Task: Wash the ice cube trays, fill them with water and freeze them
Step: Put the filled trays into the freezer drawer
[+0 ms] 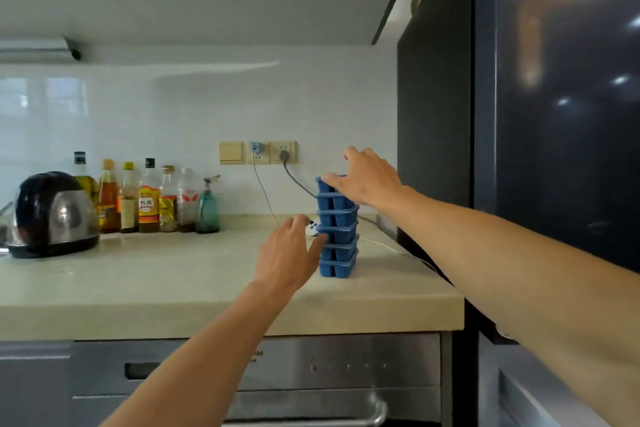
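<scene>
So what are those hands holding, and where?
Nothing gripped yet: the right hand rests atop the stack of blue plastic ice cube trays; the left hand touches its side.

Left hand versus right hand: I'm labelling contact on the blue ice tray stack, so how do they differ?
The right hand is at the top of the blue tray stack, thumb on the top tray's edge; the left hand is lower, at mid-stack on its left side. The right hand reaches over the stack; the left hand meets it from the side. Both have spread fingers, neither plainly gripping.
</scene>
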{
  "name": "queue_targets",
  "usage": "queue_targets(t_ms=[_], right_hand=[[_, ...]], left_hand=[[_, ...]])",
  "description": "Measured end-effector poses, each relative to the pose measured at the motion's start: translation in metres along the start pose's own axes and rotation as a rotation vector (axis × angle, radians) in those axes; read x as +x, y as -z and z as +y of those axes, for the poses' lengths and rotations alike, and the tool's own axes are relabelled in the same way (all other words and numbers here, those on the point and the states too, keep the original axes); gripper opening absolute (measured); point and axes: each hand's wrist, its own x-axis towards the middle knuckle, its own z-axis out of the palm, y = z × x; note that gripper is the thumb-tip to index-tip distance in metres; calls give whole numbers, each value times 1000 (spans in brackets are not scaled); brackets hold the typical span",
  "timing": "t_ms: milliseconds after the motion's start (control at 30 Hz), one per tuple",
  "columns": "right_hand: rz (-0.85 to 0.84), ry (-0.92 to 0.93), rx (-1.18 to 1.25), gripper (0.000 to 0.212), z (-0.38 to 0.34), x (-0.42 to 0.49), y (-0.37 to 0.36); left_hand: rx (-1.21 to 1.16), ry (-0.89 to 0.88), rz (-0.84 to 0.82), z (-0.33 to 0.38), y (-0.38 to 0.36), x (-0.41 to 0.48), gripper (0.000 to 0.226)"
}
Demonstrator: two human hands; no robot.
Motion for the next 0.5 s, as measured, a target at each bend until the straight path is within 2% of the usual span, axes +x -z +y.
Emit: queue_targets(t_ms=[200,367,500], right_hand=[[-72,8,-9,76,-6,19,-17],[-58,48,-61,36,-12,20,-30],[-50,12,65,31,-3,17,-27]], left_hand=[[-135,76,34,9,-11,26,71],[-193,126,-9,17,-19,47,86],[-274,168,-21,23,-23,53,96]])
